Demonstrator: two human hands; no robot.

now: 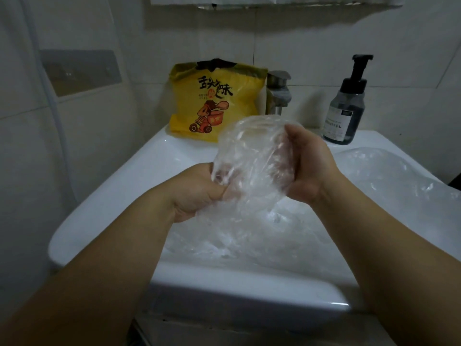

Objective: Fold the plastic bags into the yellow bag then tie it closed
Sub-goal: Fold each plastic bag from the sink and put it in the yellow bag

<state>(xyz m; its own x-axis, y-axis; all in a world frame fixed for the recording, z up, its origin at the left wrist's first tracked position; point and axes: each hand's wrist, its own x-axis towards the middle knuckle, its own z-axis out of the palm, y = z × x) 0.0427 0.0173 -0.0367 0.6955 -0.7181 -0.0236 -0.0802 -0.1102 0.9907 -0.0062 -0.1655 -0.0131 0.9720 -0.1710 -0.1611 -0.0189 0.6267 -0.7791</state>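
Gripping a crumpled clear plastic bag [252, 156] between them, left hand [197, 196] pinches its lower edge and right hand [309, 166] curls round its side. Film is thin, glossy, wrinkled. More clear bags [249, 236] are heaped in the white sink [149, 166] beneath the hands. Printed yellow bag [217, 101] stands upright beyond the hands.

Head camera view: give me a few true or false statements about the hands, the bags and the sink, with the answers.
1. The left hand and the right hand both hold a clear plastic bag above the sink. True.
2. The yellow bag stands on the sink's back ledge beside the faucet. True.
3. The pump bottle stands left of the yellow bag. False: it stands right of the faucet.
4. The basin holds nothing. False: more clear plastic lies in it.
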